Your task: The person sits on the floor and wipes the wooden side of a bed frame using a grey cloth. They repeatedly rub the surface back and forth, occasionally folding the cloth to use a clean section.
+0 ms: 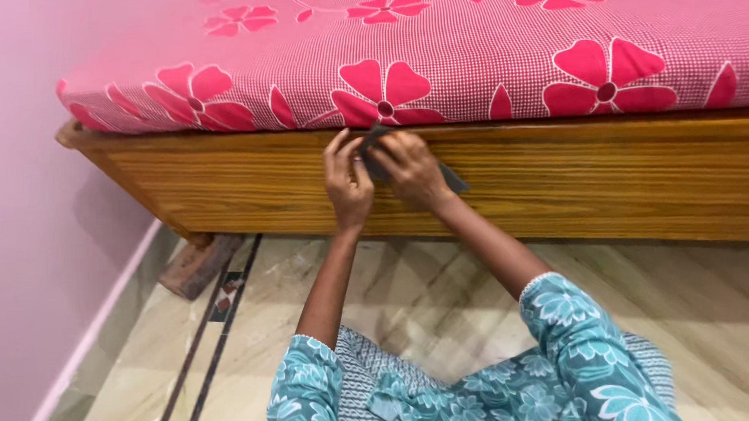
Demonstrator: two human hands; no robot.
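Just above my hands, a wooden bed frame (563, 182) carries a mattress in a pink flowered sheet (469, 49); below them lies the marble floor (727, 302).

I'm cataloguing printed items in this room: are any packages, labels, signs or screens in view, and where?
None in view.
Both hands, left hand and right hand, press a small dark flat piece against the wooden bed frame, under the pink flowered mattress; no label shows.

A brick (194, 263) props the bed corner on the marble floor (727, 310) (pink wall (19, 215) alongside).
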